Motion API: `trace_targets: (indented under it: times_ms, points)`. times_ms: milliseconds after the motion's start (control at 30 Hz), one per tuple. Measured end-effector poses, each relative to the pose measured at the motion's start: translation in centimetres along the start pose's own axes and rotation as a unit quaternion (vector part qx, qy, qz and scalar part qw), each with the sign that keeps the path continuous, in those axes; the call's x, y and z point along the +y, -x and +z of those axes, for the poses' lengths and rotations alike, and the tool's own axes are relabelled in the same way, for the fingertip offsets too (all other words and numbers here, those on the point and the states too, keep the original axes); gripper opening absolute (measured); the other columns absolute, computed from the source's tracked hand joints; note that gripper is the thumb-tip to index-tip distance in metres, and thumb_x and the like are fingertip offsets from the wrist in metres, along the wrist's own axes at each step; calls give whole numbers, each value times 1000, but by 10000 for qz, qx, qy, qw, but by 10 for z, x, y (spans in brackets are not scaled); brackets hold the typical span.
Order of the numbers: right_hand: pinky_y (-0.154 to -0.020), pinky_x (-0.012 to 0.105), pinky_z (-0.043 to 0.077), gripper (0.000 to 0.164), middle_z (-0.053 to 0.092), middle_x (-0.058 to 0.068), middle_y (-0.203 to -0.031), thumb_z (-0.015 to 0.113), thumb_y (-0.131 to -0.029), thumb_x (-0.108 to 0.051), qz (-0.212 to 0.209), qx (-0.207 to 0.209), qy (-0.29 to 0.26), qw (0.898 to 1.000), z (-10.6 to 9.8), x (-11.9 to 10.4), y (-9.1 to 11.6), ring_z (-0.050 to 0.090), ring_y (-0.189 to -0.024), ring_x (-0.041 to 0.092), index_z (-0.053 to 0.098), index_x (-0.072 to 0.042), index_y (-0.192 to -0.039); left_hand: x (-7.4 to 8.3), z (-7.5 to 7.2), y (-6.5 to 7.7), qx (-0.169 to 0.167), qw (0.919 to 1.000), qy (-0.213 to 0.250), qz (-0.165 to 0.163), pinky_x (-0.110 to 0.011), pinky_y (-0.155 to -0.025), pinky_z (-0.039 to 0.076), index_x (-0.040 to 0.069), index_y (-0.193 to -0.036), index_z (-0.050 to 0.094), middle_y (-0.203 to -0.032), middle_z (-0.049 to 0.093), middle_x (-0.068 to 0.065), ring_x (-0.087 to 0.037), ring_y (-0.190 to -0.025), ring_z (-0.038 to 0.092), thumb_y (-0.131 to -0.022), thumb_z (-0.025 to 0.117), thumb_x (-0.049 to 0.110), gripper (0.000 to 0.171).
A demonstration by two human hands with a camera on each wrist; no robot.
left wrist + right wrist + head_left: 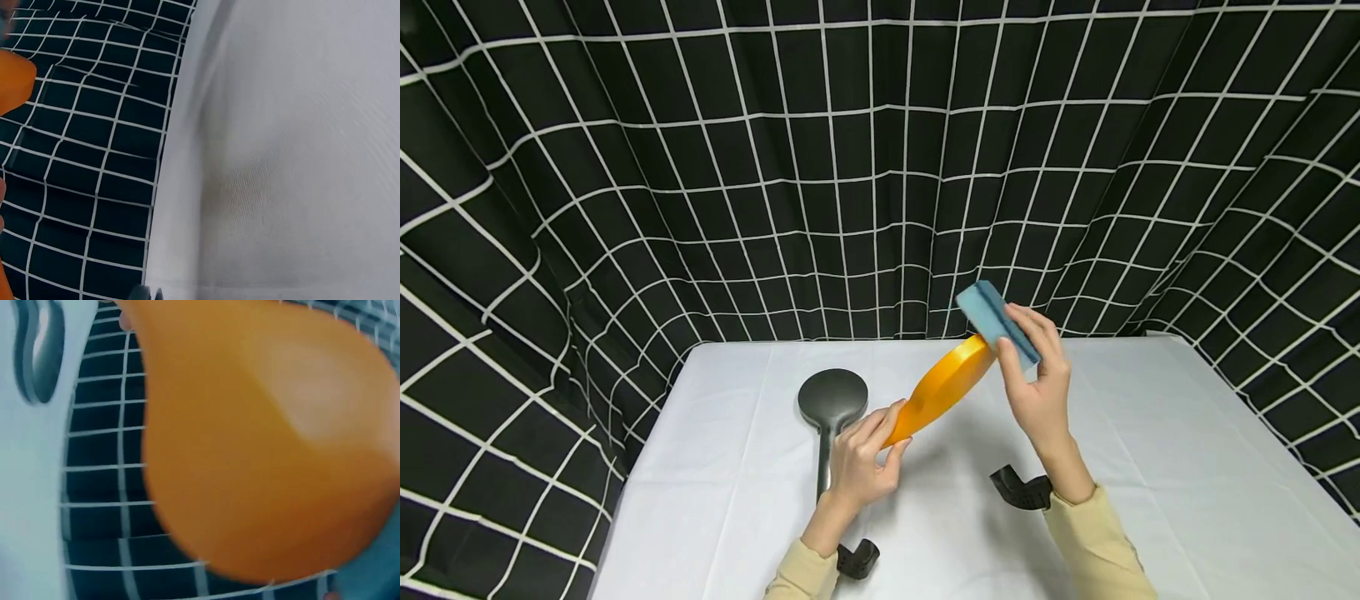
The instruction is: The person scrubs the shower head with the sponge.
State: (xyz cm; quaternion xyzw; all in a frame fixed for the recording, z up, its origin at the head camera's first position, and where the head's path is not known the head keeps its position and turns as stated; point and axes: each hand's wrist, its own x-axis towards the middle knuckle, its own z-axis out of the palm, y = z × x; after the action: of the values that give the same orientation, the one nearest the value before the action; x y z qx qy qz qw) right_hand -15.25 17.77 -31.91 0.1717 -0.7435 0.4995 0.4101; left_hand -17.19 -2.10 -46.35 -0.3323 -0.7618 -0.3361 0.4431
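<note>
An orange spoon-shaped utensil with a broad rounded head slants up over the white table. My left hand grips its lower, narrow end. At the raised end, my right hand holds a light and dark blue sponge between thumb and fingers, its edge right at the orange rim. The right wrist view is filled by the orange head, with the blurred sponge in the lower right corner. Only a bit of orange shows at the left edge of the left wrist view.
A dark grey ladle-shaped utensil lies on the white-covered table, its handle partly hidden behind my left hand. Black camera mounts sit at both wrists. A black curtain with white grid lines surrounds the table.
</note>
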Motion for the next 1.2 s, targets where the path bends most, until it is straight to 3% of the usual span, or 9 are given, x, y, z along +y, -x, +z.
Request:
trace_targets:
  times_ms: [167, 267, 367, 467, 633, 767, 1000, 1100, 1200]
  points:
    - [-68, 17, 45, 38, 56, 15, -112, 46, -98, -19, 2609, -173, -412, 9643, -12, 41, 14, 52, -87, 11, 51, 6, -126, 2, -1, -2, 69, 10000, 33, 28, -27, -61, 52, 7, -121, 61, -98, 65, -2, -17, -73, 63, -83, 61, 21, 41]
    - [-69, 18, 45, 40, 54, 15, -116, 45, -99, -22, 2695, -74, -349, 9623, -12, 43, 19, 50, -89, 11, 49, 5, -128, 4, -3, -4, -13, 10000, 38, 26, -27, -62, 52, 7, -122, 60, -100, 65, -2, -16, -76, 64, -81, 63, 20, 43]
    - [-79, 21, 41, 35, 54, 21, -120, 52, -94, -13, 1193, 291, 205, 9922, -7, 22, 15, 50, -98, 19, 55, 5, -124, 5, -5, -7, -157, 9998, -119, -12, -27, -62, 52, 9, -122, 60, -103, 64, -1, -16, -78, 64, -80, 64, 20, 44]
    - [-86, 28, 36, 33, 53, 26, -119, 58, -88, -15, -832, 399, 783, 9926, 3, 10, 14, 48, -103, 32, 62, 5, -114, 5, -7, -8, -290, 9988, -397, -41, -28, -61, 52, 10, -124, 59, -103, 64, 0, -16, -78, 64, -81, 63, 21, 45]
    - [-81, 48, 39, 33, 56, 28, -114, 57, -84, -22, -3225, -16, 1635, 9323, 20, 14, 26, 47, -97, 47, 67, 1, -106, 6, -7, -10, -440, 9961, -770, -9, -29, -62, 52, 10, -125, 58, -101, 64, -2, -18, -75, 64, -86, 58, 23, 42]
    - [-76, 52, 41, 31, 58, 28, -112, 54, -83, -19, -4069, -387, 1850, 8937, 22, 22, 29, 49, -95, 48, 67, 0, -105, 7, -6, -11, -440, 9945, -949, 37, -29, -61, 52, 8, -123, 59, -100, 63, -3, -18, -74, 63, -86, 58, 22, 40]
    - [-85, 48, 39, 36, 52, 24, -124, 58, -82, -17, -1794, 105, 1622, 9703, 8, 40, 11, 43, -108, 43, 65, 0, -113, 10, -7, -10, -509, 9898, -1333, 57, -29, -62, 51, 10, -123, 60, -95, 64, -2, -17, -70, 61, -78, 65, 20, 47]
    - [-86, 51, 37, 39, 50, 24, -127, 58, -83, -17, -1394, 228, 1993, 9697, 8, 40, 11, 41, -110, 44, 62, 0, -118, 11, -8, -9, -514, 9895, -1353, 35, -29, -60, 50, 10, -123, 60, -94, 63, -2, -17, -69, 61, -76, 65, 19, 48]
    - [-86, 55, 35, 38, 49, 27, -125, 59, -83, -18, -1914, 447, 2051, 9588, 17, 37, 20, 40, -106, 48, 63, 0, -116, 11, -8, -10, -552, 9879, -1448, 61, -29, -60, 50, 10, -123, 59, -95, 63, -2, -17, -69, 60, -77, 65, 19, 48]
